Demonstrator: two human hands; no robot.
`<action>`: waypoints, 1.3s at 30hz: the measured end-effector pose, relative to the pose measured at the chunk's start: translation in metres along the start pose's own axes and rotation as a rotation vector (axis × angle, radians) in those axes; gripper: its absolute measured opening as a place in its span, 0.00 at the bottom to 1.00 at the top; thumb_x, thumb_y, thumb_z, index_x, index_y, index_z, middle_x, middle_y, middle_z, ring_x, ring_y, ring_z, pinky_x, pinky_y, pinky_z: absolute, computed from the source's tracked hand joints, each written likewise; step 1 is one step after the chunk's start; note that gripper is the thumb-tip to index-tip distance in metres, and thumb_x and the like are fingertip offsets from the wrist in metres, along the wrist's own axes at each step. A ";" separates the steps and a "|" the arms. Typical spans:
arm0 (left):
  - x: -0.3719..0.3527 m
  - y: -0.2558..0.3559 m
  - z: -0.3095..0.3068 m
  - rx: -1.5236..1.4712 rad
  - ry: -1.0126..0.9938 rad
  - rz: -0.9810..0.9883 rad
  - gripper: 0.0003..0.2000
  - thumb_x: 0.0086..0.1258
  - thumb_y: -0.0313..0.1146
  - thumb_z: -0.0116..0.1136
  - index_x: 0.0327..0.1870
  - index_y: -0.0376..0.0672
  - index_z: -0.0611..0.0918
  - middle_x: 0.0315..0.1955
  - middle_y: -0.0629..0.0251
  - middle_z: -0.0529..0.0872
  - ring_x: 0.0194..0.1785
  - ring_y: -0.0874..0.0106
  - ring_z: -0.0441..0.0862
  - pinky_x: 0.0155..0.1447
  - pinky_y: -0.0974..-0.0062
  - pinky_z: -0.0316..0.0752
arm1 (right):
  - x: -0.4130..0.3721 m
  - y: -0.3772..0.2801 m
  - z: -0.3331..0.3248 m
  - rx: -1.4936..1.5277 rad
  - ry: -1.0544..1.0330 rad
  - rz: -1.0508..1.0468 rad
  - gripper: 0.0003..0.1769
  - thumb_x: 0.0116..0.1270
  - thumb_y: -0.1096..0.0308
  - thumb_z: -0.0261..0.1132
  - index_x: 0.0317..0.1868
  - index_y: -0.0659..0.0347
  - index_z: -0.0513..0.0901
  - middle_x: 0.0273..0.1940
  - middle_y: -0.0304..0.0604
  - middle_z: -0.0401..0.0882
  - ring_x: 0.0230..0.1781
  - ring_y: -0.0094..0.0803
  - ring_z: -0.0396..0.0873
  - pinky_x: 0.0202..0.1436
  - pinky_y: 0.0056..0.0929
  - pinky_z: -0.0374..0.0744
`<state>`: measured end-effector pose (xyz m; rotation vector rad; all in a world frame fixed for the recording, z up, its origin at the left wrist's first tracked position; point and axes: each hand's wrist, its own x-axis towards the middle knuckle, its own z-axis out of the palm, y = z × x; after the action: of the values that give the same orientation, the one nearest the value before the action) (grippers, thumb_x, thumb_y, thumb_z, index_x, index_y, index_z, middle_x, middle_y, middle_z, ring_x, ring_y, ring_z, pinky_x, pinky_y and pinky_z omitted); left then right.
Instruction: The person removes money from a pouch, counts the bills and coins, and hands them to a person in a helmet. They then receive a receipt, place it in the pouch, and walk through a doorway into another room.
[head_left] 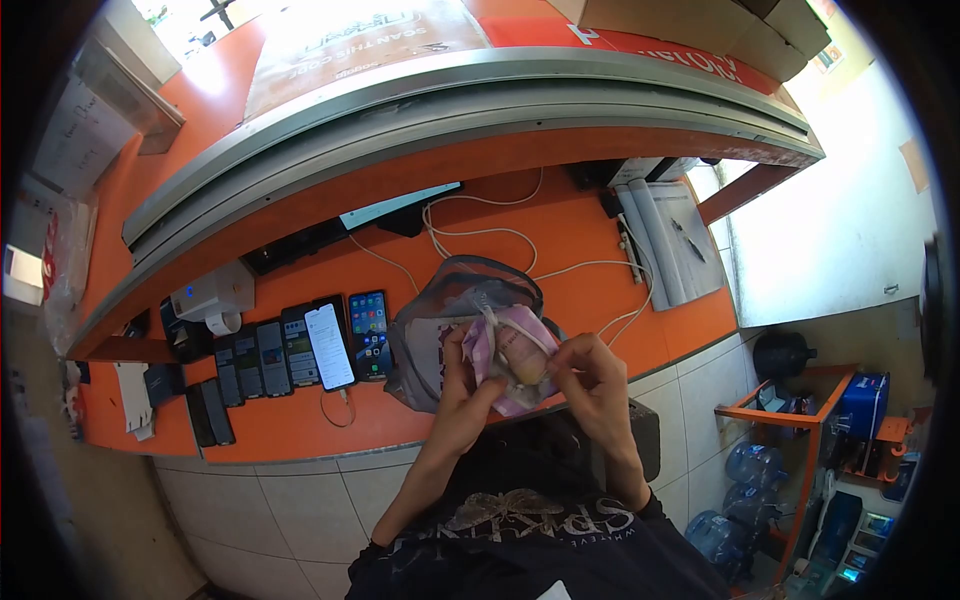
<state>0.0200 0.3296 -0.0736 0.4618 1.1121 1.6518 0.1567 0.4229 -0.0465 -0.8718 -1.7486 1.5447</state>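
Observation:
My left hand (468,398) is closed on the left side of a crumpled pink plastic bag (482,348), thumb at its front. On the right, my right hand (594,384) has its fingertips pinched together at the bag's edge. Inside the opened pink bag lies a pale brown and yellowish thing (524,354); I cannot tell what it is. A grey see-through bag (415,330) spreads behind and to the left of the pink one, on the orange counter (300,425).
Several phones stand in a row at left, one lit white (327,345) with a cable, beside another lit phone (370,335). A small white printer (215,292) sits behind them. An open notebook (672,245) with a pen lies right. A metal-edged shelf (450,98) overhangs the counter.

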 end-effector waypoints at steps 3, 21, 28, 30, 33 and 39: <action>-0.002 -0.003 -0.003 -0.007 0.026 -0.047 0.36 0.53 0.16 0.44 0.66 0.46 0.50 0.61 0.57 0.58 0.67 0.66 0.56 0.67 0.70 0.53 | 0.003 -0.010 -0.001 -0.089 0.030 -0.002 0.05 0.60 0.79 0.60 0.37 0.65 0.79 0.31 0.40 0.77 0.29 0.24 0.80 0.29 0.20 0.78; -0.001 -0.007 0.025 -0.034 0.179 -0.012 0.30 0.64 0.23 0.45 0.63 0.41 0.46 0.55 0.54 0.61 0.61 0.67 0.62 0.63 0.70 0.60 | 0.002 -0.014 0.011 -0.590 -0.166 -0.333 0.11 0.45 0.71 0.71 0.33 0.54 0.86 0.39 0.39 0.73 0.33 0.31 0.75 0.33 0.27 0.76; -0.009 -0.010 0.014 -0.086 0.115 0.060 0.31 0.63 0.23 0.39 0.65 0.43 0.43 0.58 0.50 0.60 0.61 0.66 0.63 0.62 0.70 0.63 | 0.007 -0.006 0.000 -0.301 -0.062 -0.209 0.13 0.49 0.70 0.72 0.38 0.54 0.86 0.39 0.39 0.73 0.32 0.27 0.76 0.32 0.25 0.78; -0.010 -0.011 0.014 -0.080 0.106 0.064 0.32 0.61 0.21 0.38 0.66 0.43 0.42 0.58 0.50 0.60 0.62 0.65 0.64 0.62 0.70 0.64 | 0.006 -0.010 0.000 -0.288 -0.002 -0.128 0.14 0.48 0.69 0.73 0.38 0.56 0.86 0.39 0.39 0.74 0.32 0.26 0.78 0.31 0.23 0.78; -0.012 -0.006 0.017 -0.075 0.055 0.065 0.33 0.60 0.20 0.38 0.66 0.44 0.41 0.59 0.50 0.59 0.62 0.64 0.64 0.62 0.69 0.65 | 0.007 -0.015 0.000 -0.445 0.046 -0.163 0.16 0.46 0.68 0.75 0.39 0.57 0.86 0.38 0.40 0.75 0.30 0.27 0.79 0.30 0.22 0.79; -0.012 -0.007 0.016 -0.113 0.032 0.043 0.36 0.57 0.18 0.38 0.66 0.46 0.39 0.59 0.51 0.59 0.62 0.65 0.64 0.62 0.69 0.67 | 0.007 -0.016 0.001 -0.537 0.069 -0.154 0.15 0.46 0.68 0.75 0.36 0.57 0.85 0.37 0.40 0.76 0.28 0.27 0.79 0.28 0.22 0.79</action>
<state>0.0405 0.3256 -0.0691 0.3896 1.0324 1.7546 0.1510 0.4265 -0.0301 -0.9961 -2.1623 0.9421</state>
